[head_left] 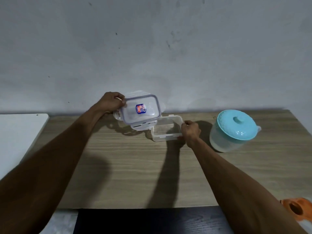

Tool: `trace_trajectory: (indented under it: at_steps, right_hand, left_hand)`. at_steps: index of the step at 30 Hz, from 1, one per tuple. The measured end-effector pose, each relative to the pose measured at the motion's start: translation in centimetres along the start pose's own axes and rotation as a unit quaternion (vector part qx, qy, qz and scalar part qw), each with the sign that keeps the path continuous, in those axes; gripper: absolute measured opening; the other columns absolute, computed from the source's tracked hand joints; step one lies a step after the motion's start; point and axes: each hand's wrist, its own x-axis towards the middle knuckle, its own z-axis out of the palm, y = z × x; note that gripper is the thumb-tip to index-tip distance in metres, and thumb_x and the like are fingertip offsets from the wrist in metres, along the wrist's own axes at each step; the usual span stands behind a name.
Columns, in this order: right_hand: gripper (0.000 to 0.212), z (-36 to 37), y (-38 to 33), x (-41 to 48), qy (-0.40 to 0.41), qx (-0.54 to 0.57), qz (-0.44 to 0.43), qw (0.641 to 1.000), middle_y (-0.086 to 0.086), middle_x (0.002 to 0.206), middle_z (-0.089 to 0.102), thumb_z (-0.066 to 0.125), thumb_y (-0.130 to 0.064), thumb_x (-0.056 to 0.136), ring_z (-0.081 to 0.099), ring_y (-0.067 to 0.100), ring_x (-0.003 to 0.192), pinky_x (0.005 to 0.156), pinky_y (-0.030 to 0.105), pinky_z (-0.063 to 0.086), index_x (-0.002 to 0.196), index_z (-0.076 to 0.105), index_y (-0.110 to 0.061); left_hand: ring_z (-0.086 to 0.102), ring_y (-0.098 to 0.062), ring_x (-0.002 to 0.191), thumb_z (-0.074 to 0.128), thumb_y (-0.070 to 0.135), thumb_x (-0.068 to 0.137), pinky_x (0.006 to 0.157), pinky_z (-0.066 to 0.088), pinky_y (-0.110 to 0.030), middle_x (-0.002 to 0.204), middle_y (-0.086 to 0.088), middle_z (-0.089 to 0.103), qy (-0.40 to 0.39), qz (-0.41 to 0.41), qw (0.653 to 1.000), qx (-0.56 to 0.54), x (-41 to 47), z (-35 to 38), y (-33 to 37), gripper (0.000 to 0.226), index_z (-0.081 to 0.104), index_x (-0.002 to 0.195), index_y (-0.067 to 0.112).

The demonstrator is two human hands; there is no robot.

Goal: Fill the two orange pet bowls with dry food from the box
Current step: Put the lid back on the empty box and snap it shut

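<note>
A clear plastic box [166, 130] stands open on the wooden table [135, 174], and I see nothing inside it. My right hand [190, 130] grips the box's right end. My left hand [112, 102] holds the box's clear lid [141, 109], which has a blue-and-orange sticker, lifted and tilted above the table, left of the box. An orange pet bowl [298, 208] with something brown in it shows at the bottom right corner, partly hidden by my right forearm. Only this one orange bowl is in view.
A translucent round container with a teal lid [234, 129] stands on the table to the right of the box. A white surface [18, 137] adjoins the table on the left. A grey wall rises behind. A dark panel [152, 222] lies below the table's near edge.
</note>
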Motion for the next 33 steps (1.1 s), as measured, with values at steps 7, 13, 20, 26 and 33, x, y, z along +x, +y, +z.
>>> trace_trajectory:
  at_steps: [7,13,20,26,33]
  right_hand:
    - [0.012,-0.9,0.8,2.3,-0.068,0.141,0.108,0.982,0.023,0.099,0.069,0.059,-0.005,0.086,0.066,0.037,0.076,0.054,0.046,0.061,0.088,0.070,-0.004]
    - [0.025,-1.7,2.5,2.8,-0.090,0.153,0.122,0.976,0.017,0.084,0.070,0.058,-0.012,0.076,0.062,0.029,0.073,0.074,0.050,0.057,0.095,0.072,-0.003]
    - [0.023,-1.4,2.8,1.9,-0.105,0.173,0.105,0.974,0.009,0.072,0.067,0.059,-0.011,0.083,0.057,0.027,0.070,0.067,0.042,0.045,0.067,0.074,-0.017]
    - [0.024,-1.3,3.5,2.2,-0.099,0.150,0.090,0.980,0.014,0.081,0.072,0.054,-0.009,0.082,0.060,0.028,0.071,0.067,0.041,0.050,0.077,0.076,-0.017]
    - [0.053,-2.1,1.5,0.7,0.041,-0.092,-0.108,0.989,0.015,0.148,0.045,0.054,-0.023,0.092,0.045,0.034,0.135,0.108,0.038,0.037,0.144,0.046,-0.011]
  left_hand:
    - [0.051,-0.016,0.053,0.064,0.010,0.089,0.058,0.044,-0.027,0.072,-0.006,0.059,-0.093,-0.013,0.995,0.026,0.4,9.4,2.9,0.010,0.063,0.082,0.017]
    - [0.050,-0.012,0.048,0.063,0.007,0.090,0.036,0.041,-0.014,0.066,-0.002,0.056,-0.103,-0.036,0.993,0.036,0.4,12.2,3.0,0.006,0.063,0.095,0.011]
    - [0.053,-0.017,0.054,0.063,0.012,0.092,0.047,0.045,-0.023,0.081,-0.008,0.060,-0.062,-0.041,0.996,0.041,0.8,12.3,1.7,0.006,0.066,0.096,0.012]
    - [0.060,-0.023,0.087,0.066,0.018,0.090,0.061,0.046,-0.024,0.101,-0.010,0.067,-0.033,-0.042,0.999,0.008,0.4,13.1,0.4,0.016,0.070,0.105,0.015]
    - [0.058,-0.030,0.117,0.078,0.042,0.077,0.097,0.052,-0.046,0.136,-0.011,0.055,-0.057,-0.099,0.993,-0.041,-1.6,13.0,-0.4,0.076,0.044,0.141,0.017]
